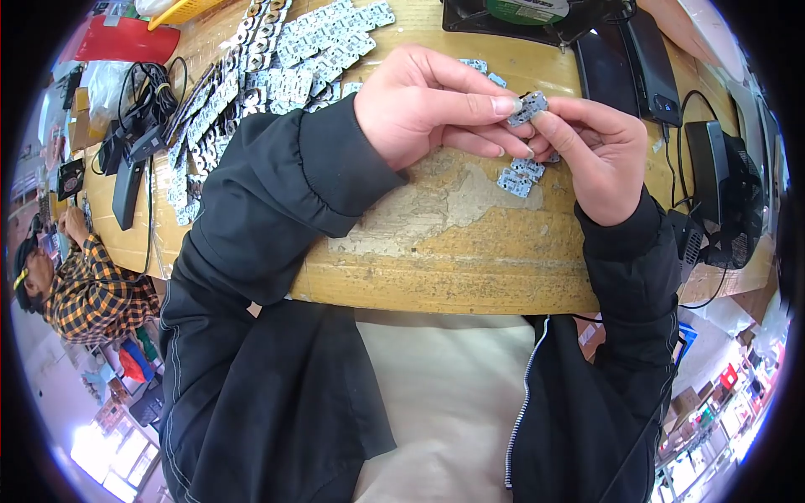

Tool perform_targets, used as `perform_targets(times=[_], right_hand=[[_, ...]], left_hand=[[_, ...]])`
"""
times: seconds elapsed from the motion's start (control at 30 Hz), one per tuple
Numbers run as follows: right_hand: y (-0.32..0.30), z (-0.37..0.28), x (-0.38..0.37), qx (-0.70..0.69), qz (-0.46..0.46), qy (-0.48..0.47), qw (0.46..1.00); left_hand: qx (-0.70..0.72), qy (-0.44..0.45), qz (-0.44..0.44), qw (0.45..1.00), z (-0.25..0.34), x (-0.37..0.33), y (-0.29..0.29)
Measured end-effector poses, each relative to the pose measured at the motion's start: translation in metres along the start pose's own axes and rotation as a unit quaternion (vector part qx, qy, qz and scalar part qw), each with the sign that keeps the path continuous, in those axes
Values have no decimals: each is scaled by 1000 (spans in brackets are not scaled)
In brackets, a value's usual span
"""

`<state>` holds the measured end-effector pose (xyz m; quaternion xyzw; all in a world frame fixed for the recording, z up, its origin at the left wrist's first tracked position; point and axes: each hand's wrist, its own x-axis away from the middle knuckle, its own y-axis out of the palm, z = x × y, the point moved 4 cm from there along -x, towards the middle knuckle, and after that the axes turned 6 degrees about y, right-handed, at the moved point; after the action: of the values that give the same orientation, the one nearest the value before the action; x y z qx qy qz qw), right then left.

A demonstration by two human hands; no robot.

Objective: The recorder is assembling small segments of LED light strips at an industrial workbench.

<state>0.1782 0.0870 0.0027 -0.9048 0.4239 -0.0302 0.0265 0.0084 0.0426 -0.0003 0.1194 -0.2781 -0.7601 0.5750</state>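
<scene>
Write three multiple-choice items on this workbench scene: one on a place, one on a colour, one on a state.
1. Where does the big heap of small grey circuit boards lie on the worn yellow wooden table?
A. by the table's near edge
B. far side, left of the hands
C. on the person's lap

2. What colour are the jacket sleeves?
A. black
B. red
C. white

3. How is the small grey circuit board piece held?
A. lying loose on the table
B. by the left hand alone
C. pinched between the left hand and the right hand

Answers: 1 B, the heap spreads across the far left of the tabletop. 2 A, both sleeves are black. 3 C, fingertips of both hands meet on it above the table.
</scene>
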Motion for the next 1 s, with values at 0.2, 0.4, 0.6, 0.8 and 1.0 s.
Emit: perform_targets(times=[0.2, 0.4, 0.6, 0.8, 1.0], right_hand=[[1, 2, -1, -7, 0, 8, 1000], [5, 0, -2, -1, 3, 7, 1000], [4, -4, -6, -14, 5, 36, 999], [-7, -16, -8, 4, 16, 53, 998], [-24, -13, -7, -28, 175, -50, 983]], left_hand=[[16, -8, 13, 1000, -1, 1, -1], [17, -18, 22, 999, -1, 0, -4], [33, 4, 38, 999, 3, 0, -5], [-112, 55, 120, 985, 11, 1, 1], [-541, 333, 5, 772, 31, 15, 27]])
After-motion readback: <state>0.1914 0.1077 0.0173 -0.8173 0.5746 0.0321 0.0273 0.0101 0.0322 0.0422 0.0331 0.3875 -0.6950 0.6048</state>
